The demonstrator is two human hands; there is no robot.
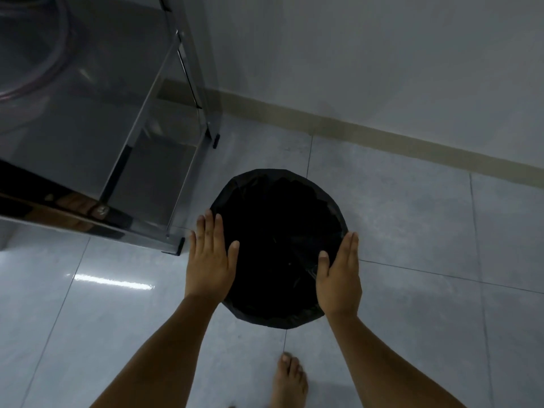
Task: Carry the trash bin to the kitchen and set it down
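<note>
A round trash bin lined with a black bag stands on the grey tiled floor in the middle of the view, its inside dark. My left hand lies flat at the bin's left rim, palm down, fingers straight, thumb over the edge of the bag. At the right rim my right hand is turned edge-on, palm facing the bin, thumb over the bag. Neither hand has its fingers curled around the bin.
A steel shelf table stands close to the bin's left, its front leg near my left hand. A wall with a beige skirting runs behind the bin. My bare foot is just in front of it.
</note>
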